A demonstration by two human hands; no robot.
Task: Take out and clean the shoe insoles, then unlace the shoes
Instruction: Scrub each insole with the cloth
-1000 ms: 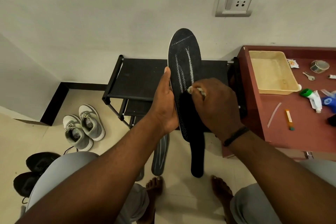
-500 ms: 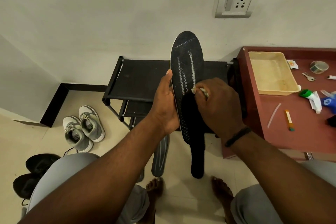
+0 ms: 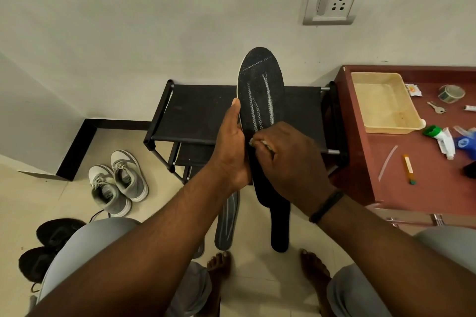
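At the centre of the frame a black insole stands upright, toe end up, its face marked with two pale zigzag stitch lines running lengthwise and a shorter slanting one near the toe; a thin pale edge shows down its left side. Its heel end is hidden behind the hands, and a second dark insole hangs below them. No brand or writing can be read on either. Lower left of the frame, a pair of grey and white laced shoes sits on the floor, with black shoes nearer the corner; another grey insole lies on the floor just below the left wrist. The left hand grips the upright insole along its left edge, thumb straight up the side. The right hand is curled, pinching a small pale object against the insole's face; what it is cannot be told.
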